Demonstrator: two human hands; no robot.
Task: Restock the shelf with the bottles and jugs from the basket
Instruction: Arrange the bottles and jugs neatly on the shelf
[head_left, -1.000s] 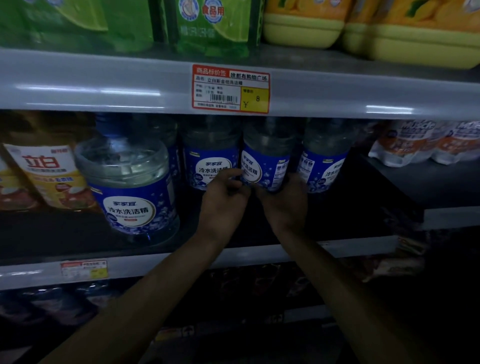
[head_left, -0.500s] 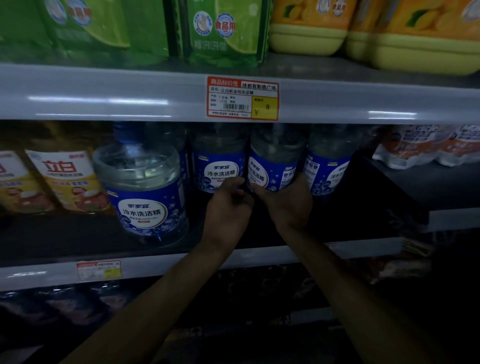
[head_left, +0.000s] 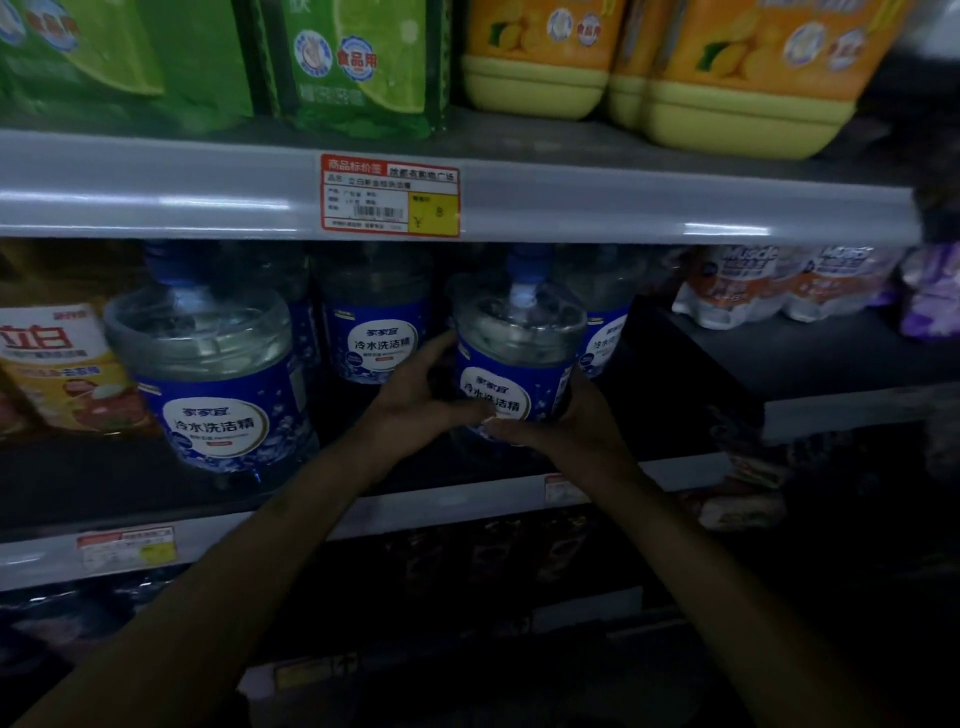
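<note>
Jug (head_left: 511, 364): clear body, blue label, blue cap.

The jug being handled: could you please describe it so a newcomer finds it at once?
Find the red-and-yellow price tag on the shelf edge. Below it, slightly right, stands a clear blue-labelled jug. Unlike its lookalikes, it sits between the left hand and right hand.

The jug (head_left: 519, 332) is made of clear, glossy plastic and is wrapped in a shiny blue label (head_left: 498, 400). The shelf edge (head_left: 156, 202) is finished smooth and grey with a sheen; its price tag (head_left: 389, 195) is printed on paper. The yellow jugs (head_left: 535, 88) above are moulded in opaque, smooth plastic.
</note>
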